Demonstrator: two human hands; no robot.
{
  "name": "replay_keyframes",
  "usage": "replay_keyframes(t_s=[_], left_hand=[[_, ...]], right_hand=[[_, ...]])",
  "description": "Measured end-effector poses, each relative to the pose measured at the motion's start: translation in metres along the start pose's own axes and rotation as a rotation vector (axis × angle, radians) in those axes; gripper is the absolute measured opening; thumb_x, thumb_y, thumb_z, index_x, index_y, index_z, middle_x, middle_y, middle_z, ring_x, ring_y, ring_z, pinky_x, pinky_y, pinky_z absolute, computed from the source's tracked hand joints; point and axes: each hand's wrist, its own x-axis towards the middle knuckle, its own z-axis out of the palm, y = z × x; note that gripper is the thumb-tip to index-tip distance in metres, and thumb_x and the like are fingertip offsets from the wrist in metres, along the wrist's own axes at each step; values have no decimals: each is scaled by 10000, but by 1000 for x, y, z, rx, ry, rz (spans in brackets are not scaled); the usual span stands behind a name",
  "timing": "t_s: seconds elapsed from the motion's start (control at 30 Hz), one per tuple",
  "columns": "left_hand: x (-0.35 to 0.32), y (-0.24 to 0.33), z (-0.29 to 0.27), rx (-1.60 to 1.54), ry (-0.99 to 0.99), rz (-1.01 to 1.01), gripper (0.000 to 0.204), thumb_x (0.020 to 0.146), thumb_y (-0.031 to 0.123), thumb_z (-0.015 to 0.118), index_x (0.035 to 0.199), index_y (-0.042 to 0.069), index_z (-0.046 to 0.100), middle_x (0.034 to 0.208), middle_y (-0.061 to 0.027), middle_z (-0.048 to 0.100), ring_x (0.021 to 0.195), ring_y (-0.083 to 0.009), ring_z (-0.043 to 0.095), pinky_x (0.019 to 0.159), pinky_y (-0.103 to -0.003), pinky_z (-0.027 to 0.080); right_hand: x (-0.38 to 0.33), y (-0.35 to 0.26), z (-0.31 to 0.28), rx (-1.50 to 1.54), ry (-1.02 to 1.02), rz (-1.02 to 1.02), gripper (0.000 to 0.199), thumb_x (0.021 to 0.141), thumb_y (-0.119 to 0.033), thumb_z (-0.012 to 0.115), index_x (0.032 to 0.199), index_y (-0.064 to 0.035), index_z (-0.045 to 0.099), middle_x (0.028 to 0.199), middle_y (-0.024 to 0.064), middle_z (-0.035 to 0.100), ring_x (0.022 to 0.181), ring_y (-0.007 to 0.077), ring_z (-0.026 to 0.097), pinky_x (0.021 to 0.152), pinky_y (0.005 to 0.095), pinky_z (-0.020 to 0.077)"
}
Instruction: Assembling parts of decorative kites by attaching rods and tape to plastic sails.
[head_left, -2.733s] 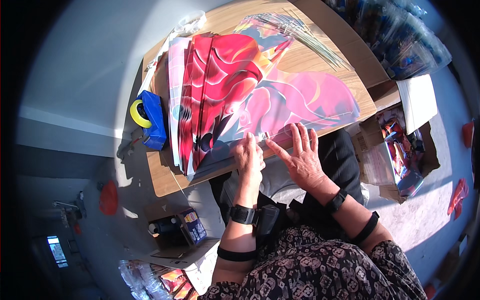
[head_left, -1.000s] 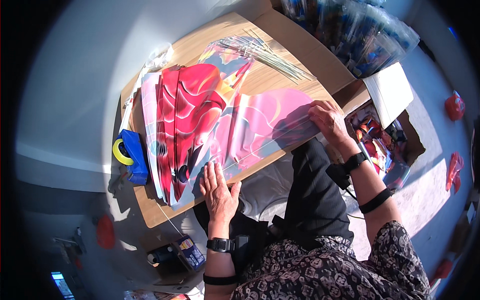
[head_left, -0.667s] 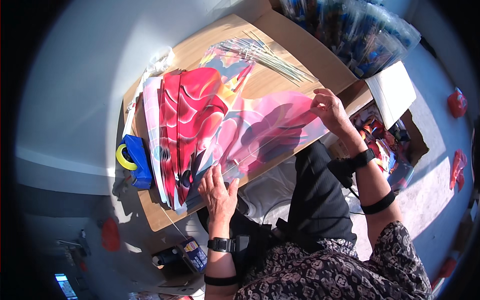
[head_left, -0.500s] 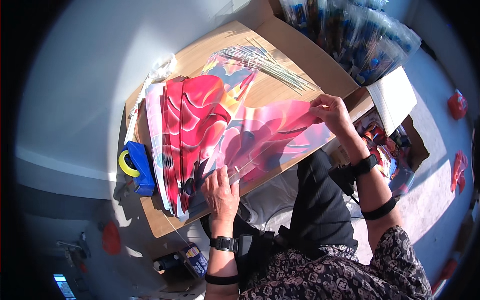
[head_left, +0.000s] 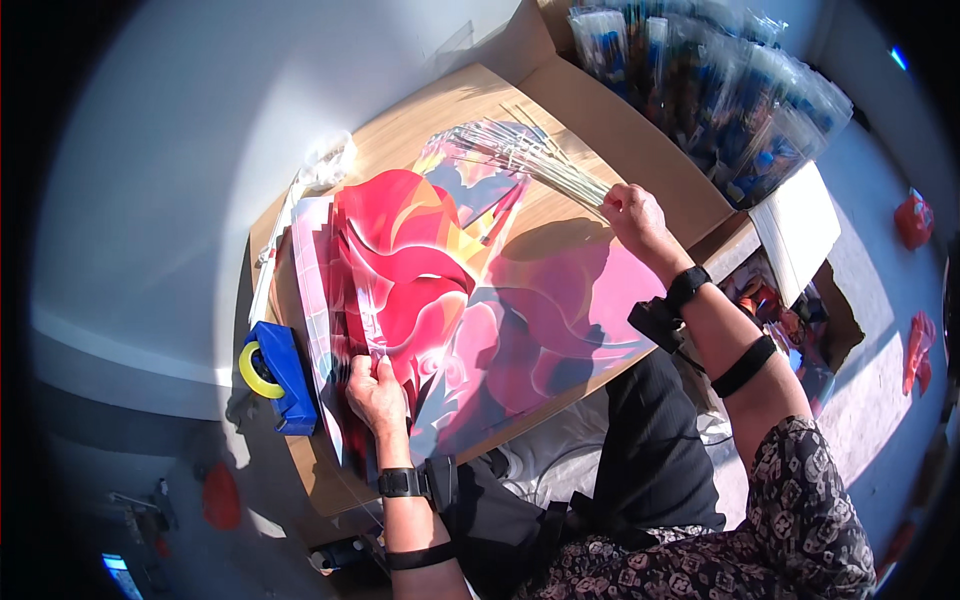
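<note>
A: Where are the fingers?

B: The left hand (head_left: 378,398) seems to have thumb and fingers pinched on the red sheet (head_left: 420,240), at its near part. The right hand (head_left: 636,220) has its fingers curled in at the near end of the sticks (head_left: 560,170); whether they grip any, I cannot tell.

A: How will these handle?

B: The sheet looks light, soft and glossy, likely to slip and crease, so pinch it flat by an edge. The sticks look thin, light and possibly brittle; hold them beside the right fingers, where the bundle narrows.

A: What's around?

B: The pink sheet (head_left: 560,345) spreads between the two hands. The dispenser (head_left: 287,388) sits left of the left fingers, apart from them. Cardboard (head_left: 645,150) stands just beyond the right fingers.

A: Anything in the way?

B: The sticks cross each other, so pulling one could drag its neighbours.
</note>
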Motion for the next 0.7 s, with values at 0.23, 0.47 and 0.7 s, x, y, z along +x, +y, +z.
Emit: replay_keyframes(t_s=[0.23,0.47,0.7], left_hand=[[17,-35,19,48,-21,-21,210,773,191,705,767,25,575,638,-134,583,592,-297,556,592,-422,421],[24,-37,18,5,-85,-36,263,794,252,698,763,27,566,641,-130,584,601,-286,566,593,-417,423],[24,-32,12,110,-131,1,259,828,253,666,812,18,559,713,-160,620,689,-355,599,644,-448,447]], right_hand=[[26,13,37,-302,39,-180,167,800,-185,533,735,-51,610,802,178,632,826,360,620,733,462,479],[34,5,38,-298,41,-149,146,768,-153,567,724,-24,619,770,191,631,751,374,616,671,453,483],[13,-19,25,-112,113,-63,150,774,-132,565,708,-20,641,732,211,636,718,409,619,651,471,489]])
